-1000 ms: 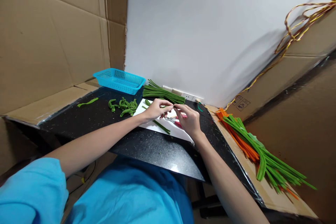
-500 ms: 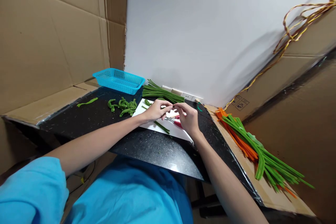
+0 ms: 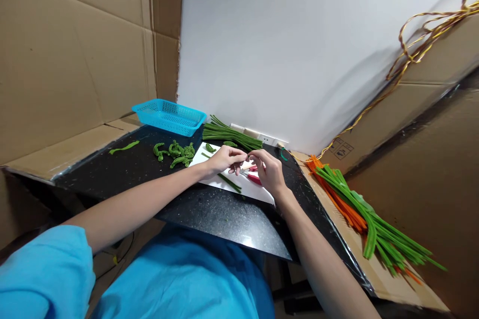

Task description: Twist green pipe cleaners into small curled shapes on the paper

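Observation:
My left hand (image 3: 224, 161) and my right hand (image 3: 268, 169) meet fingertip to fingertip above a white sheet (image 3: 258, 193). Both are closed in a pinch; whatever lies between the fingers is too small or hidden to name. Under my right hand, red-handled pliers (image 3: 254, 178) rest on the sheet, partly covered. A dark green pipe cleaner (image 3: 230, 182) lies across the sheet and runs beneath my left hand. Two short, bent green pieces sit near its far edge, one a curled piece (image 3: 210, 148). Left of the sheet is a pile of curled green pipe-cleaner shapes (image 3: 177, 152).
A blue plastic basket (image 3: 168, 122) stands at the back left. Behind the sheet lies a bundle of dark green pipe cleaners (image 3: 232, 134), by a power strip (image 3: 267, 138). Orange (image 3: 346, 209) and bright green pipe cleaners (image 3: 389, 232) lie on cardboard at right. A green strip (image 3: 124, 147) lies left.
My left fingers have shifted slightly, and a short green piece behind them now shows more fully. Both hands stay together over the sheet; the view has tilted a little.

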{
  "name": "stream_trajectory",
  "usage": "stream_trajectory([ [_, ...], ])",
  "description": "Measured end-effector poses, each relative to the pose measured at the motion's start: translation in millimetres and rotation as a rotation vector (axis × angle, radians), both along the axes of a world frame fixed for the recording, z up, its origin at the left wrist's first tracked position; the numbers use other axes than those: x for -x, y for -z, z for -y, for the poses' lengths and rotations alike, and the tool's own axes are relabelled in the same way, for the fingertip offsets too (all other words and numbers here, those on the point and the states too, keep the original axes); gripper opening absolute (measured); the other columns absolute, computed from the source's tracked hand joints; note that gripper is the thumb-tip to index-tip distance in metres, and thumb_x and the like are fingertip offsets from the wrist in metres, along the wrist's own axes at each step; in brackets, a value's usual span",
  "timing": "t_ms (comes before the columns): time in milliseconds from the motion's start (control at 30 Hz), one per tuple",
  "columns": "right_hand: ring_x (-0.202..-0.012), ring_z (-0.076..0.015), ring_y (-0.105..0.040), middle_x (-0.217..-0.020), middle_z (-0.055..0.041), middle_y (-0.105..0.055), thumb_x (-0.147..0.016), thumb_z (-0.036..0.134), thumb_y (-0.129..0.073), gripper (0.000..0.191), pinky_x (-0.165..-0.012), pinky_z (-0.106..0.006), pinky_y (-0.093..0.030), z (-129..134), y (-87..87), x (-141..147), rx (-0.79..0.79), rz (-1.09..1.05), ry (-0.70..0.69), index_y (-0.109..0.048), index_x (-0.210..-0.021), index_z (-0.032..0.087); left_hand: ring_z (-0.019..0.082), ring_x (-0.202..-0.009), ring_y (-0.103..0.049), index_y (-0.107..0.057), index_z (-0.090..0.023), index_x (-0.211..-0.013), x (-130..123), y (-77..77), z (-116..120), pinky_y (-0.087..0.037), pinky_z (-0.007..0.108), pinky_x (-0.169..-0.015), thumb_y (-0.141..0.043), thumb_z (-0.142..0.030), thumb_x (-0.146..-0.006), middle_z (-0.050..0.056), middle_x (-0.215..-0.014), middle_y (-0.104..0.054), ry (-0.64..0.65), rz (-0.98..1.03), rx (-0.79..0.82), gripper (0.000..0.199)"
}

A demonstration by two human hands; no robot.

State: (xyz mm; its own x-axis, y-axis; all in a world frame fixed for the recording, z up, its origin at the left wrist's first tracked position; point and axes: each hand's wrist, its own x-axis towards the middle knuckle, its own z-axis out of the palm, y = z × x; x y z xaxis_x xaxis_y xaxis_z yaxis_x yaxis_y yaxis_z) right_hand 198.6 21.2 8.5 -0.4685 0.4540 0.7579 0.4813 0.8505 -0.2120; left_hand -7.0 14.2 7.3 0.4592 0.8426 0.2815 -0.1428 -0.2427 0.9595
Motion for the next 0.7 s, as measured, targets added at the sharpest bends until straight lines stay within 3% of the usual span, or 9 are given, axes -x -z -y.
stream_trajectory([
  [200, -0.087, -0.0194, -0.068, -0.099, -0.0083, -0.072, -0.107, 0.027, -0.045, 0.023, -0.08, -0.031, -0.053, 6, -6.8, 4, 0.035, 0.015, -0.032, -0.067, -0.103, 0.022, 0.009, -0.053, -0.053, -0.07, -0.011, -0.078, 3, -3.7, 0, -0.033, 0.021, -0.049, -0.079, -0.043, -0.081, 0.0, -0.06, -0.058, 0.031, 0.031, 0.121, 0.033],
  [367, -0.078, -0.0188, -0.065, -0.09, -0.0062, -0.07, -0.105, 0.028, -0.049, 0.021, -0.074, -0.03, -0.052, 7, -8.7, 5, 0.101, -0.035, -0.038, -0.066, -0.094, 0.022, 0.01, -0.053, -0.054, -0.077, -0.01, -0.082, 5, -5.2, 1, -0.039, 0.024, -0.055, -0.077, -0.038, -0.08, 0.002, -0.057, -0.061, -0.053, -0.011, 0.0, 0.028],
  [500, -0.07, -0.017, -0.064, -0.083, -0.0044, -0.069, -0.102, 0.026, -0.051, 0.021, -0.069, -0.028, -0.049, 0, -4.7, 1, 0.243, 0.066, -0.078, -0.068, -0.091, 0.02, 0.012, -0.054, -0.054, -0.081, -0.01, -0.079, 11, -1.2, 0, -0.039, 0.026, -0.057, -0.07, -0.031, -0.083, 0.004, -0.059, -0.066, -0.128, -0.192, -0.252, 0.023],
  [700, -0.065, -0.015, -0.059, -0.073, -0.0033, -0.07, -0.093, 0.024, -0.055, 0.022, -0.064, -0.025, -0.044, -3, -0.4, 6, 0.413, 0.114, -0.05, -0.071, -0.079, 0.018, 0.015, -0.06, -0.056, -0.078, -0.017, -0.075, 13, 5.2, 0, -0.037, 0.027, -0.06, -0.061, -0.021, -0.086, 0.004, -0.067, -0.069, -0.344, -0.677, -0.831, 0.02],
])
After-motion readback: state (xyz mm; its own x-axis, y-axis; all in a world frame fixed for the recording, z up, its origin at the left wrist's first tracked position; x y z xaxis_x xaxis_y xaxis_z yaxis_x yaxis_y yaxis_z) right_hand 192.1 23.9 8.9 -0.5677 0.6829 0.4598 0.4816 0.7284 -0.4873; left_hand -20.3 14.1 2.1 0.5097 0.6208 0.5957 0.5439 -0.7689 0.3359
